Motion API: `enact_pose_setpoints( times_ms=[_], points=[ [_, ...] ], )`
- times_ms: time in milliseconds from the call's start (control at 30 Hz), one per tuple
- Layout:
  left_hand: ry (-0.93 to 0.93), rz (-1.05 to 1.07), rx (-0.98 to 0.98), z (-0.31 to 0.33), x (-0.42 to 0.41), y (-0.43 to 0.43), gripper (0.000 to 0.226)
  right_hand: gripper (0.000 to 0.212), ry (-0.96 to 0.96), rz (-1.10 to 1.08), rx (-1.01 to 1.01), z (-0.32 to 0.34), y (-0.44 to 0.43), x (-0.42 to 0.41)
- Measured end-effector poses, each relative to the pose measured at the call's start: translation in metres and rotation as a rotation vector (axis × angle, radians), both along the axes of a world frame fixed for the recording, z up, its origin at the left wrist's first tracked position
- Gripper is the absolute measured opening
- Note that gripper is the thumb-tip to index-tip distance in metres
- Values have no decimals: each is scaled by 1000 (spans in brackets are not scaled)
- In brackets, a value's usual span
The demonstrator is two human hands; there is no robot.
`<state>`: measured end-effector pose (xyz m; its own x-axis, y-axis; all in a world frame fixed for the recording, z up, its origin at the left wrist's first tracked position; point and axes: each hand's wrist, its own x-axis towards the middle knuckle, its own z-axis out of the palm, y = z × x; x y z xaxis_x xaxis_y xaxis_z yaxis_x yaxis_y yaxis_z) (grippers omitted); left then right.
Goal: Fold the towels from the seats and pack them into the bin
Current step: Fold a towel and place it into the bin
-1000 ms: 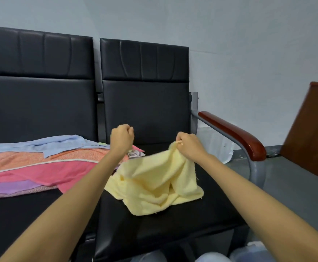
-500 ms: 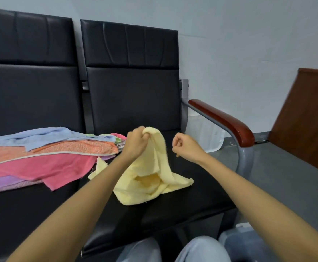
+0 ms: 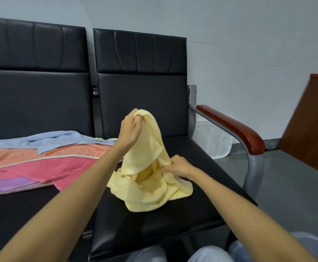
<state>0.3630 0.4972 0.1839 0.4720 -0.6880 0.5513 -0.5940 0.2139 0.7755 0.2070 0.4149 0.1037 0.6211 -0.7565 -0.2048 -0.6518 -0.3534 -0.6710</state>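
A pale yellow towel (image 3: 147, 188) lies crumpled on the right black seat (image 3: 192, 210). My left hand (image 3: 130, 129) grips one end of it and holds that end up above the seat. My right hand (image 3: 179, 166) pinches a fold of the same towel lower down, near the seat. On the left seat lies a pile of towels (image 3: 41, 163): light blue on top, then orange, pink and purple. A pale blue bin's rim (image 3: 313, 242) shows at the bottom right, mostly hidden by my right arm.
The right seat has a wooden armrest (image 3: 235, 129) on a grey metal frame. A brown wooden panel (image 3: 313, 125) stands at the far right. A white plastic bag (image 3: 213, 138) lies on the floor behind the armrest. My knees (image 3: 175, 254) show at the bottom.
My left hand has lifted the yellow towel's end higher. My right hand, which had let go of the towel, has dropped and taken hold of a lower fold.
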Motion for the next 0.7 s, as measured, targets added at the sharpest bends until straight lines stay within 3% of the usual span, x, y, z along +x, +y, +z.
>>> enact_pose_setpoints(
  times_ms=[100, 200, 267, 333, 433, 600, 700],
  points=[
    [72, 102, -16, 8, 13, 3, 29, 38, 70, -176, -332, 20, -6, 3],
    [128, 215, -21, 15, 29, 4, 26, 35, 150, -325, -511, 42, -15, -5],
    [153, 287, 23, 19, 38, 0, 28, 28, 82, -376, -359, 58, -25, -7],
    [141, 346, 109, 22, 42, -3, 32, 20, -196, -434, -40, 76, -29, -2],
    [134, 349, 72, 23, 44, -4, 27, 17, -624, -404, 331, 111, -26, 9],
    [-24, 295, -2, 23, 38, 3, 19, 29, -1006, -344, 500, 157, -16, 32],
    [-218, 93, 13, 16, 17, 9, 28, 35, -1061, -296, 502, 171, -6, 46]
  ],
)
